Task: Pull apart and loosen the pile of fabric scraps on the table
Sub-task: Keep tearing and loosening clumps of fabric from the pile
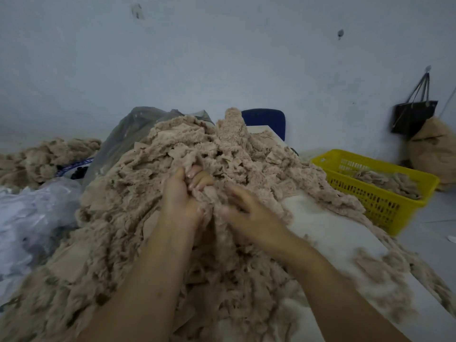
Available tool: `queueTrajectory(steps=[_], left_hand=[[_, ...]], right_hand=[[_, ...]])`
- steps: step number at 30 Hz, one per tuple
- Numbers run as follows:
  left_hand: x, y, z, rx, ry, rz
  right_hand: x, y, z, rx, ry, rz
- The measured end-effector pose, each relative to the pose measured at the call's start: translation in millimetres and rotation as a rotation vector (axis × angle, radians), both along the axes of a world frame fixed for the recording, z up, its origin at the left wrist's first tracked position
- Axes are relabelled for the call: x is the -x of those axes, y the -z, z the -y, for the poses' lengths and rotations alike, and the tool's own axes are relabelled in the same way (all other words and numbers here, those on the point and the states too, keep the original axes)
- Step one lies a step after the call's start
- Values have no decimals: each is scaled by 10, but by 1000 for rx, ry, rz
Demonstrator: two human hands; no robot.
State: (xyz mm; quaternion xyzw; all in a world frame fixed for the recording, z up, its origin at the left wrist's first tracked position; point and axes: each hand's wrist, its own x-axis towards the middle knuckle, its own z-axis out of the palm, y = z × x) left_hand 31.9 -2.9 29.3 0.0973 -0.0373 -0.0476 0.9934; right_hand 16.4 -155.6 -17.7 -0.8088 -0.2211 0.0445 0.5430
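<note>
Some scraps (pixel 387 181) in yellow basket (pixel 365 196)

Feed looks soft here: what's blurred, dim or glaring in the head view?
Head view: right hand is motion-blurred, as are loose scraps on the table, near right; left hand, gripping the pile, is sharper; light is dim and flat, no glare.

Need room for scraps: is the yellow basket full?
Partly full: beige scraps lie low inside the yellow basket, well below its rim.
</note>
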Motion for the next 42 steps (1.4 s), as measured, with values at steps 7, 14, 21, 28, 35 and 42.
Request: queueTrajectory(steps=[7, 14, 21, 28, 35, 42], left_hand=[[-49, -311, -266, 7, -24, 78], [-58, -186, -733, -41, -81, -44], [122, -115, -190, -1040, 388, 108], [138, -289, -460, -801, 147, 192], [8, -225, -493, -784, 67, 117], [70, 36, -221, -994, 45, 116]], right_hand=[[-59, 28, 180, 67, 64, 49], [-242, 115, 941, 302, 529, 162], [-311, -49, 329, 261, 145, 364], [-354, 86, 449, 205, 384, 348], [-179, 217, 647, 454, -84, -10], [-92, -274, 572, -2, 196, 128]])
